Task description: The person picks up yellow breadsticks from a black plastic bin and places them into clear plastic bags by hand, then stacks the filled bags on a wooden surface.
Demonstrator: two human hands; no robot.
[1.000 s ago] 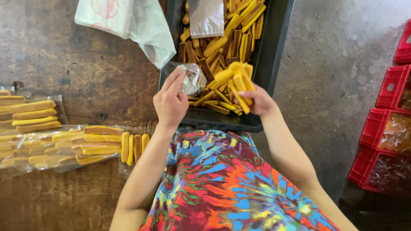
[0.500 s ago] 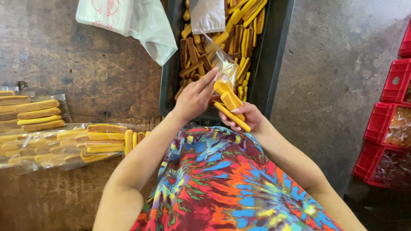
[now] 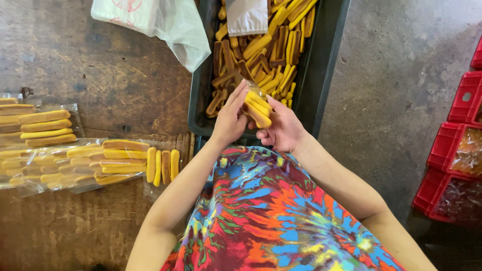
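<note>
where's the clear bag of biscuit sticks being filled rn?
Head view, centre: the clear bag of biscuit sticks sits between the left hand and right hand, over the black tray's near edge.

both hands, left (image 3: 230, 119) and right (image 3: 283, 131), meet over the near rim of the black tray (image 3: 321, 75), closed around a few sticks (image 3: 257, 108). beyond them the tray is heaped with more sticks (image 3: 261, 47), and a clear bag (image 3: 246, 15) lies on the heap at the far end. left of the tray, a white bag (image 3: 160, 22) drapes over its far corner. below that bag a bare stretch of counter (image 3: 115, 85) lies open. nearer, filled packs (image 3: 75, 160) crowd the counter's left side, reaching almost to the left forearm. right of the tray the grey floor (image 3: 401, 85) is open up to the red crates (image 3: 457, 150) at the edge.
</note>
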